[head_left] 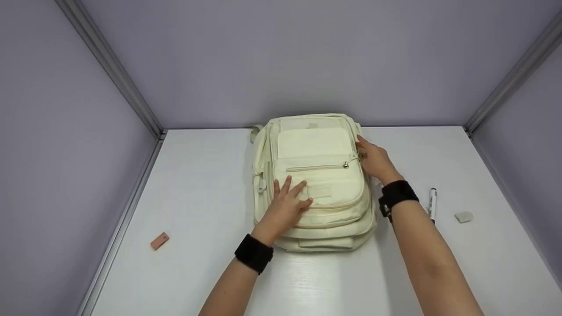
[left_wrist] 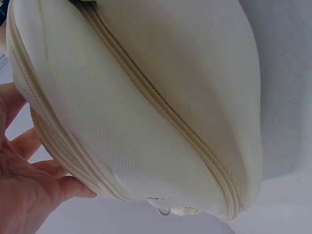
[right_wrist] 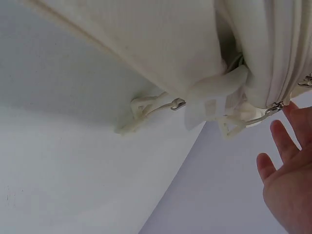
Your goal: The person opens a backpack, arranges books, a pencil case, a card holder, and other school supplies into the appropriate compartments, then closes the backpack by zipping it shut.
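A cream backpack (head_left: pixel 319 145) lies on the white table with its front face up, its zippers and pockets showing. My left hand (head_left: pixel 285 208) rests on the lower front panel with its fingers spread. In the left wrist view the same hand (left_wrist: pixel 31 180) lies along a curved zipper (left_wrist: pixel 70 148). At the backpack's right side, my right hand (head_left: pixel 378 162) is up against the zipper edge. In the right wrist view, fingertips of this hand (right_wrist: pixel 295 161) reach a metal zipper pull (right_wrist: pixel 275 108); the thumb is hidden, so a pinch cannot be confirmed.
A pinkish eraser-like block (head_left: pixel 160 241) lies on the left of the table. To the right are a white marker (head_left: pixel 433 202), partly behind my right forearm, and a small grey-white block (head_left: pixel 463 217). Grey-lilac panels (head_left: pixel 281 57) enclose the back and sides.
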`<state>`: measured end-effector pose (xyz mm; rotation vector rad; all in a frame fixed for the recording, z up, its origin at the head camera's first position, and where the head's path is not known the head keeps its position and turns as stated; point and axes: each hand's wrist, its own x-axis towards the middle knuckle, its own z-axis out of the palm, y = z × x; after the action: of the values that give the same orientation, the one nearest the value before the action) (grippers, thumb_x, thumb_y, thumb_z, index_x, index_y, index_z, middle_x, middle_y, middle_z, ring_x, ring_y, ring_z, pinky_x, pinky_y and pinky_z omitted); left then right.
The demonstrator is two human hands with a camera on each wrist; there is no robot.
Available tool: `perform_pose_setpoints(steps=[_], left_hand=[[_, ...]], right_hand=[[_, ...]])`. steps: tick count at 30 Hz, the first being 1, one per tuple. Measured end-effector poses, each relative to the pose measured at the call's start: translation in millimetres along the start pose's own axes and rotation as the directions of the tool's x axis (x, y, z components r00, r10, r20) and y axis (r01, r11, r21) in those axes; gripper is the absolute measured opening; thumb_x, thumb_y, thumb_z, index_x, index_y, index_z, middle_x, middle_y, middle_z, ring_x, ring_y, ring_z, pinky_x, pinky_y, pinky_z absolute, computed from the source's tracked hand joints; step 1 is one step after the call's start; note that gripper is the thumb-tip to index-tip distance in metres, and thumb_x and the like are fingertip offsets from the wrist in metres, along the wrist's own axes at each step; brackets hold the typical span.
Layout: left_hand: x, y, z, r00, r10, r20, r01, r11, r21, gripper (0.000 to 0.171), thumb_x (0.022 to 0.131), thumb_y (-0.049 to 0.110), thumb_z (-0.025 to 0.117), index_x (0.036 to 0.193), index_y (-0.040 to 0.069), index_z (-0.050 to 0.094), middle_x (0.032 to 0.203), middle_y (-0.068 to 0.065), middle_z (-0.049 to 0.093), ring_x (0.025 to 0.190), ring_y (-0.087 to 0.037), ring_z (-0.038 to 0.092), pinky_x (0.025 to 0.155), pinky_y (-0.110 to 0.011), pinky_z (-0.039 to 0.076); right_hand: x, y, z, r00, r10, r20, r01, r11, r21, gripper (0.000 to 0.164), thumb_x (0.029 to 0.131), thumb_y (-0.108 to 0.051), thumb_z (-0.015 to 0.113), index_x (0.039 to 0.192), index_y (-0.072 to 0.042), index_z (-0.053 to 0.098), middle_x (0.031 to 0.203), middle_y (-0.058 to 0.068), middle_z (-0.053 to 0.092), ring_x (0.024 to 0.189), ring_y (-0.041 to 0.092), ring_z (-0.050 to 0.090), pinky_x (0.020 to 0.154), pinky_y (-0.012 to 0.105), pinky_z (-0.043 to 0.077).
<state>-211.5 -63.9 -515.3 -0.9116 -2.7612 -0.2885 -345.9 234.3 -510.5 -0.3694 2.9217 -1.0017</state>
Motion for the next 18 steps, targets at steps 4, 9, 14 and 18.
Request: perform_pose_setpoints(steps=[4, 9, 14, 18], left_hand=[[-0.6, -0.4, 0.1, 1.0, 0.001, -0.004, -0.001, 1.0, -0.007, 0.022, 0.098, 0.03, 0.062, 0.116, 0.028, 0.075, 0.146, -0.012, 0.047, 0.135, -0.052, 0.031, 0.104, -0.072, 0.021], [-1.2, 0.1, 0.5, 1.0, -0.006, -0.002, 0.006, 1.0, -0.005, 0.022, 0.098, 0.031, 0.062, 0.116, 0.027, 0.075, 0.146, -0.011, 0.047, 0.136, -0.051, 0.031, 0.104, -0.071, 0.02], [-0.4, 0.6, 1.0, 1.0, -0.014, 0.008, 0.014, 1.0, 0.001, 0.023, 0.097, 0.032, 0.062, 0.116, 0.027, 0.075, 0.147, -0.01, 0.046, 0.136, -0.051, 0.031, 0.104, -0.072, 0.02], [1.1, 0.2, 1.5, 1.0, -0.013, 0.011, 0.013, 1.0, 0.004, 0.023, 0.098, 0.032, 0.061, 0.116, 0.027, 0.074, 0.147, -0.01, 0.046, 0.136, -0.051, 0.03, 0.104, -0.072, 0.02]], right_hand=[[-2.9, 0.5, 1.7, 0.999, 0.0, 0.052, -0.001, 1.0, 0.014, 0.068, 0.092, 0.012, 0.043, 0.155, -0.002, 0.022, 0.142, 0.024, 0.048, 0.131, 0.04, 0.043, 0.108, 0.051, 0.032], [-8.0, 0.6, 2.6, 0.998, -0.047, -0.038, 0.043, 0.995, -0.091, 0.052, 0.096, 0.001, 0.053, 0.147, 0.0, 0.041, 0.127, 0.02, 0.061, 0.114, 0.04, 0.056, 0.102, 0.052, 0.039], [-11.4, 1.9, 3.0, 0.979, -0.144, -0.147, 0.117, 0.977, -0.178, 0.035, 0.093, -0.002, 0.063, 0.128, 0.002, 0.061, 0.107, 0.019, 0.069, 0.098, 0.039, 0.061, 0.092, 0.052, 0.045], [-15.6, 0.6, 0.6, 0.98, -0.148, -0.136, 0.125, 0.979, -0.163, 0.024, 0.093, 0.001, 0.062, 0.117, 0.005, 0.066, 0.099, 0.022, 0.066, 0.093, 0.038, 0.061, 0.085, 0.051, 0.047]])
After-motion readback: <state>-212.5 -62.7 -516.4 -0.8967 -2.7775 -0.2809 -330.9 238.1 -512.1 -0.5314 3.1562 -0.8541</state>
